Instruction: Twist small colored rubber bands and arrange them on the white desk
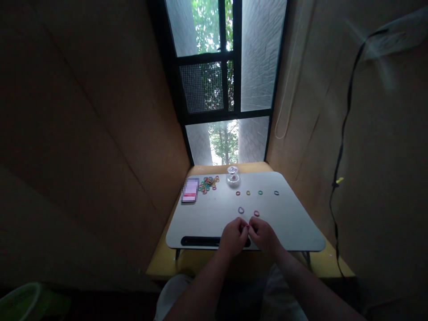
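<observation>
My left hand (pixel 235 235) and my right hand (pixel 262 232) meet over the front of a small white folding table (pixel 287 223). Both are closed, thumbs and fingers pinched together. A small red elastic band (pixel 248 226) shows between their fingertips, mostly hidden. Just beyond my hands lie a purple elastic band (pixel 241 210) and a pinkish-red elastic band (pixel 256 213). Farther back, a spaced row holds a red band (pixel 238 193), a yellow band (pixel 248 193), a green band (pixel 260 193) and a dark blue-green band (pixel 276 193).
A pile of mixed coloured bands (pixel 208 183) lies at the back left, beside a phone (pixel 190 190). At the back stands a clear plastic container (pixel 233 177). A black slot (pixel 200 241) runs along the front edge. A black cable (pixel 341 133) hangs down the right wall.
</observation>
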Tool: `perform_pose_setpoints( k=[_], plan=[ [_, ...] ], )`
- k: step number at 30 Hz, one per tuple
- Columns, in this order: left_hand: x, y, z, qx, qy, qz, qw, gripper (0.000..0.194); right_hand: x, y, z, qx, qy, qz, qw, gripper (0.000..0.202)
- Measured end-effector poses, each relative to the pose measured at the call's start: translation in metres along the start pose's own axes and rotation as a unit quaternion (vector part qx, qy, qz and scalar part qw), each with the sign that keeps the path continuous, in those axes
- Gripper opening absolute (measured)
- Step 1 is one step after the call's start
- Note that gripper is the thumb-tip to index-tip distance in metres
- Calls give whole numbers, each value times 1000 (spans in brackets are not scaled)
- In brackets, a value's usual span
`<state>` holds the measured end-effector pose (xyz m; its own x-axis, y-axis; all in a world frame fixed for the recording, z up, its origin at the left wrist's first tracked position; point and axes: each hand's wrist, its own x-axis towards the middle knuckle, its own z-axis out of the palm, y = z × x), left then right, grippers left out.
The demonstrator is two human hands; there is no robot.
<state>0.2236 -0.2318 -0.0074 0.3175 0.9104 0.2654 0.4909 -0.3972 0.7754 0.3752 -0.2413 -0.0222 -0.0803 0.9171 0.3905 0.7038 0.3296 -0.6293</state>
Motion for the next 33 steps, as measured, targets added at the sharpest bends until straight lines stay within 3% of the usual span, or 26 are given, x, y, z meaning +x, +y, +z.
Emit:
perform_pose_setpoints(
  k=[20,33],
  plan=[
    [-1,-2,0,9,-5,22,1000,14,-1,6,2,2,-17,5,1000,18],
    [4,-2,-1,-18,-10,-7,1000,17,4,6,0,-3,-17,1,1000,17]
  ],
)
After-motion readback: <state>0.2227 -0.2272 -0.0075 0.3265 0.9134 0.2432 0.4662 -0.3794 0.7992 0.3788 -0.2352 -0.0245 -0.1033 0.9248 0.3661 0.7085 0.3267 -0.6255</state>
